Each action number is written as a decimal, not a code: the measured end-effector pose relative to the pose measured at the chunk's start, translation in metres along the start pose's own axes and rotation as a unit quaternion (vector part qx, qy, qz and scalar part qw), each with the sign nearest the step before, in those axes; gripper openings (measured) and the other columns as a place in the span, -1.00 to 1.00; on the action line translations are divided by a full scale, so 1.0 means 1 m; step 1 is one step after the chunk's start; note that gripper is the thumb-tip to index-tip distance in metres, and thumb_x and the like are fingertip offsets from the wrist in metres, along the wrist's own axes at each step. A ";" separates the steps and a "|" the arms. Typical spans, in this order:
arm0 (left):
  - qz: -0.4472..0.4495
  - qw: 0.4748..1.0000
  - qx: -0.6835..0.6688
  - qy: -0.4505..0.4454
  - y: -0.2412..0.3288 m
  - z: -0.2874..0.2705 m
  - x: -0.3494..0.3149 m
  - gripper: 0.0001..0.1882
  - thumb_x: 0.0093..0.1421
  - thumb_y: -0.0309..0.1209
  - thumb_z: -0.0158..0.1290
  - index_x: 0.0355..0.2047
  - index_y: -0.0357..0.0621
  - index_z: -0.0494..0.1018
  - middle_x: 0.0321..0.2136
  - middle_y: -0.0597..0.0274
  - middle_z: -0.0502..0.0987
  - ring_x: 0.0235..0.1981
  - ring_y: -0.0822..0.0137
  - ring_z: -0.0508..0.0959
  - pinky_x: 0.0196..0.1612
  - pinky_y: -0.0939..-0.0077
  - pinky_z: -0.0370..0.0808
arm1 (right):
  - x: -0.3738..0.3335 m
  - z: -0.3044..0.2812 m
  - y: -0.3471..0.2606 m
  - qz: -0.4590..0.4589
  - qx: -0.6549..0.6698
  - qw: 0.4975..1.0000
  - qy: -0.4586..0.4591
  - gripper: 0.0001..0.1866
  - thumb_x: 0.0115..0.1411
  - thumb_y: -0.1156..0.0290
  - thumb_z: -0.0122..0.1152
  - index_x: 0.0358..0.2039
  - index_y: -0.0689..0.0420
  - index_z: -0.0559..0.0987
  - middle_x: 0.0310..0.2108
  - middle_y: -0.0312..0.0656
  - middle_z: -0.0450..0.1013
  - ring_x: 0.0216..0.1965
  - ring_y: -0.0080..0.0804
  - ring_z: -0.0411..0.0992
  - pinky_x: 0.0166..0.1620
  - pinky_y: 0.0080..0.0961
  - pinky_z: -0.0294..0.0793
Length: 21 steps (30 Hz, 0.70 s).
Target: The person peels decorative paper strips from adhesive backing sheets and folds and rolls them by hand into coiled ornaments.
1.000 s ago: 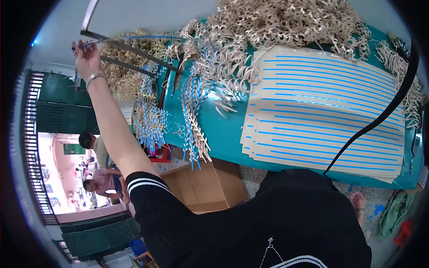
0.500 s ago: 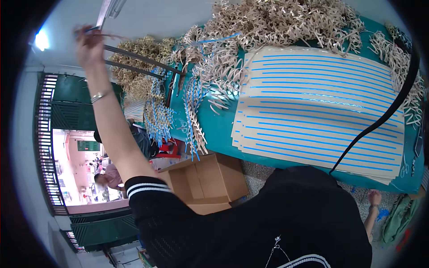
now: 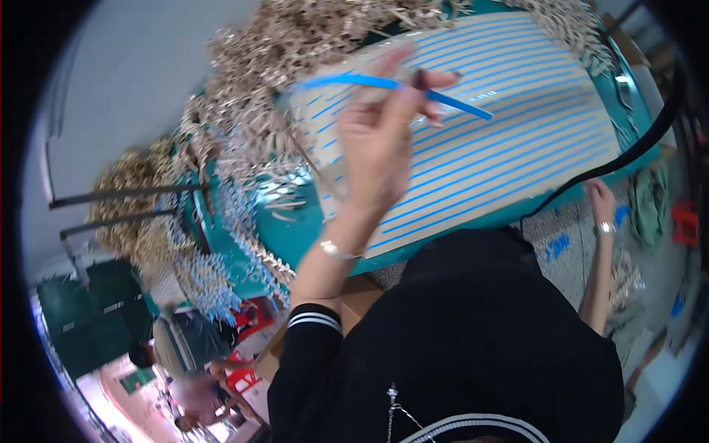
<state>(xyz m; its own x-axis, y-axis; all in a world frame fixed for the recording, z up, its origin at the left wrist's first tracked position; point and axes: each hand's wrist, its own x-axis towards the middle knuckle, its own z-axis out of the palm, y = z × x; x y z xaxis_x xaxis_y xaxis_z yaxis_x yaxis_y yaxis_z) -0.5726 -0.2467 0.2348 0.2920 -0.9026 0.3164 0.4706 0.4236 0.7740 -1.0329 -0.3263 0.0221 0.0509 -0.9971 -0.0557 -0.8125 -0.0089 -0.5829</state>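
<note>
Two dark metal bars (image 3: 125,196) reach in at the far left, crossing a heap of golden-brown curled strips (image 3: 122,218). Below them, in the background, are a person in a khaki top (image 3: 173,343) and, lower down, another person, blurred. Just right of them, some red stools (image 3: 253,317) sit beneath a fringe of blue-and-tan strips (image 3: 208,284) hanging at the edge of a teal table (image 3: 301,238). Farther along, a big pile of pale tan curls (image 3: 295,66) covers the table's back, and part of a cardboard box (image 3: 360,297) shows under the front edge. Near the middle, the left hand (image 3: 377,131) is raised in front of the table, its fingers pinching a narrow blue strip (image 3: 368,79), whose ends stick out to both sides; the hand and the strip's left end are blurred. Behind it lie large beige sheets with blue lines (image 3: 517,148), stacked on the table. A black cord (image 3: 644,151) curves across their right side. Below the table's front edge, the right hand (image 3: 602,201) hangs over the speckled floor (image 3: 572,221), whether empty I cannot tell. A green cloth (image 3: 648,210) is farther right.
</note>
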 end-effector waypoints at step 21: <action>-0.531 0.820 -0.214 -0.015 -0.205 0.007 -0.111 -0.57 0.11 -0.28 0.04 -0.05 -0.24 0.33 -0.07 0.16 0.38 -0.10 0.37 0.39 -0.04 0.46 0.35 | 0.122 -0.010 -0.073 -0.280 -0.060 0.954 -0.090 -0.82 0.10 0.39 0.06 -0.34 0.23 0.50 -0.48 -0.07 0.48 -0.45 -0.21 0.44 -0.39 -0.41 0.37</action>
<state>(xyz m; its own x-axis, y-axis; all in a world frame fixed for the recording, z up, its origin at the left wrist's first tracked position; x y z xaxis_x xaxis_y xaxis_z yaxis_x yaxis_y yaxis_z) -0.7075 -0.2334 0.0452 -0.4891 -0.7787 -0.3929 0.6970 -0.6198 0.3606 -0.9733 -0.4477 0.0663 0.5868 -0.8044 0.0924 -0.6883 -0.5557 -0.4664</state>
